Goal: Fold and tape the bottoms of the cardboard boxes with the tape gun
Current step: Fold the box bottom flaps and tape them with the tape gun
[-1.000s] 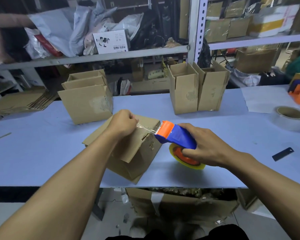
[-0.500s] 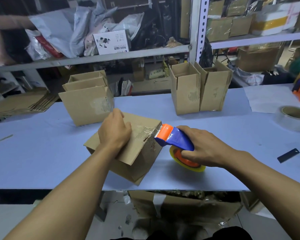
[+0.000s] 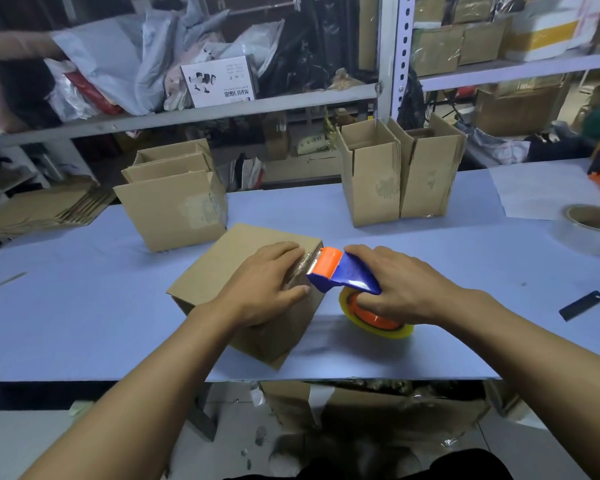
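Observation:
A cardboard box [image 3: 222, 271] lies bottom-up at the middle of the blue table [image 3: 66, 323], its flaps folded flat. My left hand [image 3: 264, 285] presses flat on the box's top near its right edge, fingers straight over the tape end. My right hand [image 3: 399, 285] grips the blue and orange tape gun [image 3: 340, 275], whose orange nose touches the box's upper right edge. The yellowish tape roll [image 3: 378, 323] of the gun hangs beneath my right hand.
Finished boxes stand behind: one at the left [image 3: 174, 206], two at the right [image 3: 399, 174]. Flat cardboard [image 3: 42, 209] is stacked far left. A spare tape roll [image 3: 593, 230] and a dark blade [image 3: 581, 304] lie at the right. Shelving runs along the back.
My left hand let go of the pulled tape end and flattened onto the box top. The raised flap went down flat. The tape gun moved up against the box edge.

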Available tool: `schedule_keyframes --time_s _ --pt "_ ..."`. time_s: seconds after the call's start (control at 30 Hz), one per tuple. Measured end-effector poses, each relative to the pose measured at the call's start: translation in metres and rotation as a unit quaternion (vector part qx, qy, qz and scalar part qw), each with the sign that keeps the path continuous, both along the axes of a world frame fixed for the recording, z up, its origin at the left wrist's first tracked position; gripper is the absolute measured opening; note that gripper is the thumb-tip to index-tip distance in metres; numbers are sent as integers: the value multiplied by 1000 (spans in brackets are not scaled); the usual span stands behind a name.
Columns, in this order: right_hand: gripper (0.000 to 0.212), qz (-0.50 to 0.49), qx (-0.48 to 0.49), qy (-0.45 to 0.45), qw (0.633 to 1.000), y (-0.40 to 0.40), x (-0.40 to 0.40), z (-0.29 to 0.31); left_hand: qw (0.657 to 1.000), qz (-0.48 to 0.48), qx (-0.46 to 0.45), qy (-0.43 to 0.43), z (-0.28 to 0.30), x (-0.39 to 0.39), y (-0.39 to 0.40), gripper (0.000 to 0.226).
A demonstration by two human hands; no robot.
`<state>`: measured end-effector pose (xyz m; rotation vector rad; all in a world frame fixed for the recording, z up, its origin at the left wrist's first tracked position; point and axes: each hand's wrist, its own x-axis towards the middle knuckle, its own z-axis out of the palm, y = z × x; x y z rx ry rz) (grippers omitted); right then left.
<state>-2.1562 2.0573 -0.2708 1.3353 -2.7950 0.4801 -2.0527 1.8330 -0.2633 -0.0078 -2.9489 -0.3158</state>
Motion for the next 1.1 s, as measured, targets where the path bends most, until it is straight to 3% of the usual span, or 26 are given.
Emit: schedule_keyframes --time_s 0.13,0.23,0.4,0.6,0.77,0.9,1.1 --pt "71 -1 15 41 999 -5 6 -4 997 21 -37 -69 -1 -4 -1 85" --pt "68 -5 22 56 998 -1 6 -1 990 39 -29 -129 -4 -4 -2 78" --pt "64 -30 35 77 996 31 10 2 988 46 -26 -142 0 -5 4 74" --pt "63 -27 88 82 992 16 13 12 985 54 -38 -161 1 -6 7 77" --pt "47 -22 116 88 989 -21 13 14 992 103 -7 -68 0 -14 9 75" --pt "44 -13 117 88 989 -42 4 13 985 165 -34 31 -5 -31 22 33" --pt "35 -29 131 -87 987 -49 -15 18 979 184 -73 45 -9 -46 34 37"
